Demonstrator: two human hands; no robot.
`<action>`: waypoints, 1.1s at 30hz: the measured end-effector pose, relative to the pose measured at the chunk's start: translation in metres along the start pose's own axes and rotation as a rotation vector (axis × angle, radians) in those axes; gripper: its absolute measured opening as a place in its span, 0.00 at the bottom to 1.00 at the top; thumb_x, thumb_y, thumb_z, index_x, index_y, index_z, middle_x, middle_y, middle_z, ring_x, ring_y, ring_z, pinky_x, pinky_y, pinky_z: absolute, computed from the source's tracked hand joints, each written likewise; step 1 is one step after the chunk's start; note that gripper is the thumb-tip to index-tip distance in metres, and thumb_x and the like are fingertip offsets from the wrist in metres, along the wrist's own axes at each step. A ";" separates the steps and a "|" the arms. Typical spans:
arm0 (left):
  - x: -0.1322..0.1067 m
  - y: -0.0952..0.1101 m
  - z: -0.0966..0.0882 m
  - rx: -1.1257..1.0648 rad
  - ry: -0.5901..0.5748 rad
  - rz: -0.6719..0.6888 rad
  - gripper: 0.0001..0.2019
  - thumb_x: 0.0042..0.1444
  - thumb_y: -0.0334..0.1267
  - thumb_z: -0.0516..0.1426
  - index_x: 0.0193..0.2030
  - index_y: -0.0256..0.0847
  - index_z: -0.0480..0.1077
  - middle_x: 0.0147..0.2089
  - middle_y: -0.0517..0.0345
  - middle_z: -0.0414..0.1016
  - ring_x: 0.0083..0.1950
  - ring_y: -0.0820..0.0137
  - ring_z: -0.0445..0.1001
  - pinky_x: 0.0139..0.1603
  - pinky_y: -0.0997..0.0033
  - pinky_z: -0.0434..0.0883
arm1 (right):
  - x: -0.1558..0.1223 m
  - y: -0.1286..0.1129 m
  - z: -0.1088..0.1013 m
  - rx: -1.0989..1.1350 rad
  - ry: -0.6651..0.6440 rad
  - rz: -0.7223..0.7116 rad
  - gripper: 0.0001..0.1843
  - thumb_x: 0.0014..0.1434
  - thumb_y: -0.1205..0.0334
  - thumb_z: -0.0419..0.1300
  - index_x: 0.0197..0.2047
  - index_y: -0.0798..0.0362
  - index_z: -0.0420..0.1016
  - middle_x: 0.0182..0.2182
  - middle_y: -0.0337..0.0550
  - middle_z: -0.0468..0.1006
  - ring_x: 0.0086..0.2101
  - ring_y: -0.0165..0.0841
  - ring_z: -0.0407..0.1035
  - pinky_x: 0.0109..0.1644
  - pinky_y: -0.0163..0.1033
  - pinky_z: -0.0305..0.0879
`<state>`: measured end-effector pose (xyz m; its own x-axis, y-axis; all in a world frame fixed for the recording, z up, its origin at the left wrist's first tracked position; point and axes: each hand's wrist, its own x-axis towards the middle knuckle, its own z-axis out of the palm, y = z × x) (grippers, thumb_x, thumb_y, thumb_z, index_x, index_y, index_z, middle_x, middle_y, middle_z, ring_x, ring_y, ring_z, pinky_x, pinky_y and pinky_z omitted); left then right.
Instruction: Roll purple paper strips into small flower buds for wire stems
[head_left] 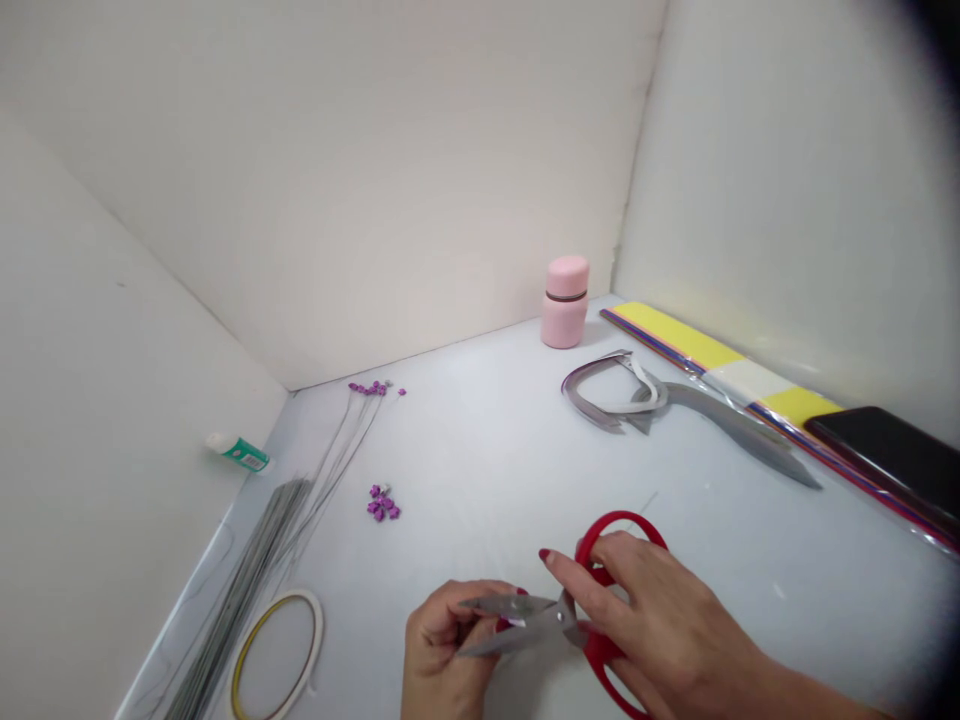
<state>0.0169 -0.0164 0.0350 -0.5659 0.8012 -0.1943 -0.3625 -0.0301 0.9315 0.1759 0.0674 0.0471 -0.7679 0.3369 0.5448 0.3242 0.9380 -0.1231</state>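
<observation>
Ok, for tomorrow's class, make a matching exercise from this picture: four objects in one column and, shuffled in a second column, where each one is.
Objects:
1. Red-handled scissors
2. Pink jar
3. Green-labelled tube
4. Black phone

Places:
A. On the coloured paper pack
B. Beside the left wall
C. Held by the left hand and right hand
D. Standing by the back wall

Pairs: 1-C, 2-D, 3-B, 4-A
</observation>
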 end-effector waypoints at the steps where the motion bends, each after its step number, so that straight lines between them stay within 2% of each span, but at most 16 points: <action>1: -0.001 0.000 0.000 0.009 -0.002 0.014 0.10 0.34 0.44 0.67 0.19 0.41 0.76 0.23 0.57 0.79 0.25 0.73 0.74 0.27 0.81 0.70 | 0.001 0.000 -0.001 0.000 0.005 0.000 0.23 0.51 0.77 0.44 0.51 0.59 0.62 0.29 0.50 0.69 0.27 0.37 0.65 0.29 0.41 0.65; 7: -0.002 -0.001 0.001 -0.023 0.055 0.105 0.09 0.31 0.42 0.69 0.14 0.45 0.73 0.22 0.61 0.79 0.25 0.72 0.76 0.27 0.79 0.72 | 0.002 0.000 -0.001 -0.003 -0.008 0.008 0.23 0.52 0.76 0.44 0.51 0.60 0.61 0.30 0.53 0.70 0.28 0.39 0.66 0.28 0.44 0.66; 13: -0.001 0.000 0.002 -0.023 0.040 0.075 0.08 0.34 0.41 0.68 0.16 0.43 0.75 0.22 0.59 0.79 0.24 0.72 0.75 0.25 0.80 0.72 | 0.005 0.001 -0.004 -0.005 0.015 0.008 0.22 0.51 0.77 0.44 0.50 0.59 0.62 0.28 0.53 0.70 0.26 0.38 0.66 0.27 0.43 0.66; 21: -0.002 -0.004 0.002 -0.030 0.050 0.081 0.10 0.32 0.42 0.68 0.15 0.42 0.73 0.22 0.59 0.79 0.26 0.71 0.76 0.27 0.77 0.73 | 0.002 0.001 -0.001 -0.007 0.006 0.012 0.23 0.52 0.77 0.44 0.51 0.59 0.62 0.29 0.52 0.70 0.27 0.38 0.66 0.28 0.43 0.65; 33: -0.002 0.000 0.004 0.014 0.048 0.086 0.10 0.32 0.42 0.68 0.15 0.42 0.73 0.23 0.61 0.79 0.26 0.75 0.75 0.28 0.83 0.71 | -0.005 0.004 0.006 -0.016 -0.020 0.004 0.24 0.50 0.77 0.45 0.51 0.59 0.61 0.27 0.48 0.70 0.25 0.36 0.66 0.26 0.39 0.64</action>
<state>0.0216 -0.0155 0.0367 -0.6293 0.7667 -0.1274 -0.3010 -0.0894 0.9494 0.1770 0.0698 0.0388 -0.7774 0.3423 0.5277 0.3360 0.9352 -0.1117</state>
